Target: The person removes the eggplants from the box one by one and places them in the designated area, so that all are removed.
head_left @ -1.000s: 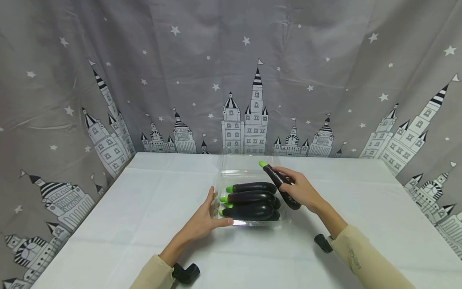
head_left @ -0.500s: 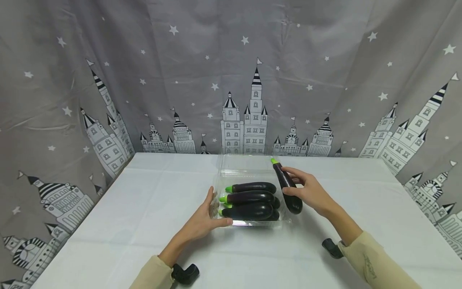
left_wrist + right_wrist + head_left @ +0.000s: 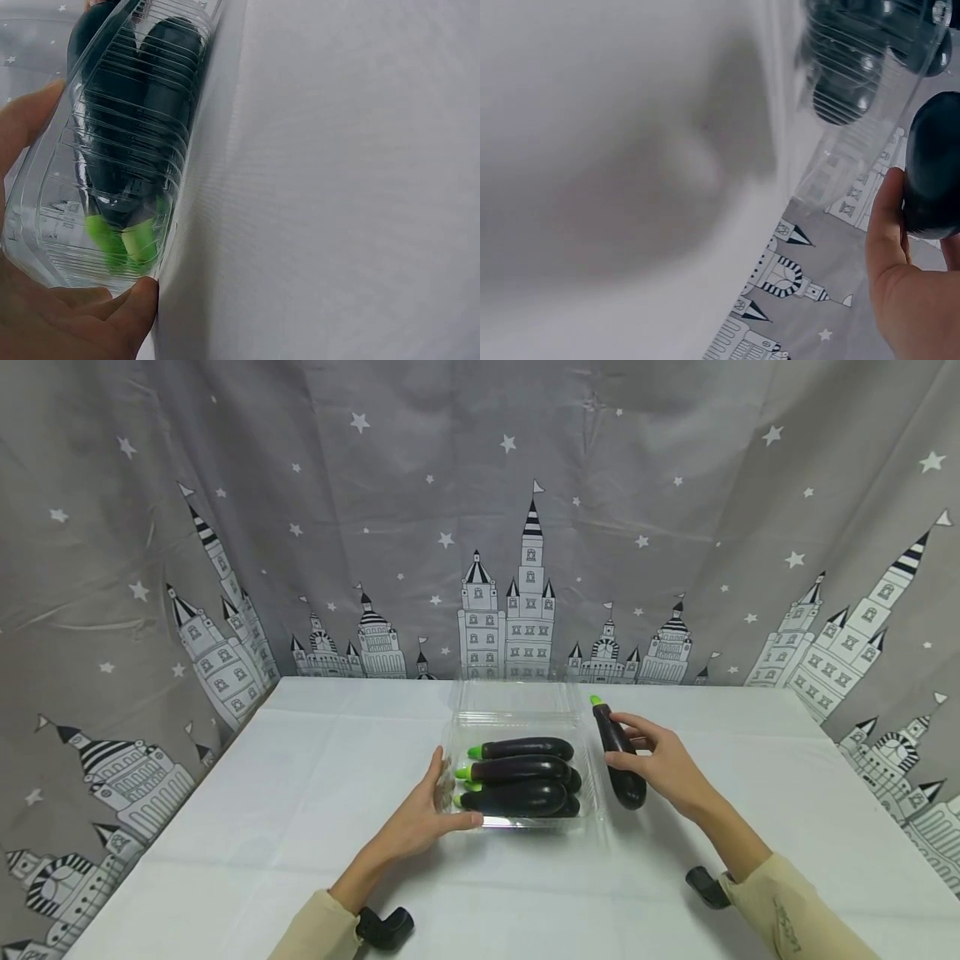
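Note:
My right hand [image 3: 670, 770] grips a dark purple eggplant [image 3: 628, 787] with a bright green stem end, just right of the clear plastic clamshell container [image 3: 525, 823]. In the right wrist view, thumb and fingers stand on either side of this eggplant [image 3: 934, 161], its rounded end uppermost. My left hand [image 3: 416, 825] holds the container by its left end, thumb at the front edge and fingers along the side. Several more eggplants [image 3: 521, 798] lie stacked inside, green ends to the left. Through the ribbed wall [image 3: 56, 176], the left wrist view shows two green ends close to the left hand.
The container's lid [image 3: 517, 697] stands folded back behind it, towards the rear edge of the white-covered table [image 3: 322, 760]. Behind the table hangs a grey curtain [image 3: 405, 485] printed with castles and stars. A black device [image 3: 386, 929] sits at the left wrist, another [image 3: 707, 887] at the right.
My right hand has carried the eggplant rightward from over the container's right end to beside it, turning it more upright in the view. The left hand and container stay put.

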